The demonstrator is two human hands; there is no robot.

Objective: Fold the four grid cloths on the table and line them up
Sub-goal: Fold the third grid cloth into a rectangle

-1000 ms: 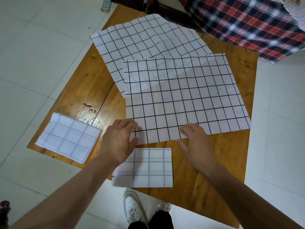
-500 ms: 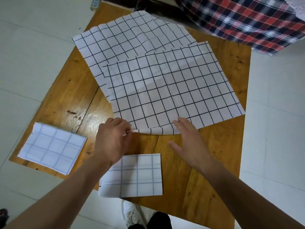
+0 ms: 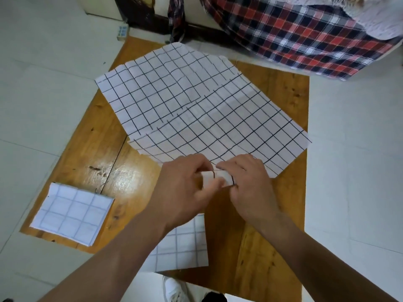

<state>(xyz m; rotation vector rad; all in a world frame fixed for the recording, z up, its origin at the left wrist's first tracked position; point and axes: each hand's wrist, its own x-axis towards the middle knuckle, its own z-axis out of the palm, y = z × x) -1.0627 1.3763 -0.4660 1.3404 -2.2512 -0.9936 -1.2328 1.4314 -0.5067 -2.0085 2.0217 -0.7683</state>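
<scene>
From the head view, both hands are meeting at the near corner of the top grid cloth (image 3: 218, 136); the left hand (image 3: 183, 188) is pinching that corner with curled fingers, and the right hand (image 3: 248, 188), which was spread flat a moment ago, is now closing its fingers on the same lifted corner; the cloth has swung round on the wooden table (image 3: 87, 149) and is lying skewed over the second open cloth (image 3: 157, 83); that suggests the third fold is only beginning; two folded cloths are waiting at the near edge, one at the left (image 3: 72, 214), one (image 3: 183, 247) partly under the left forearm.
</scene>
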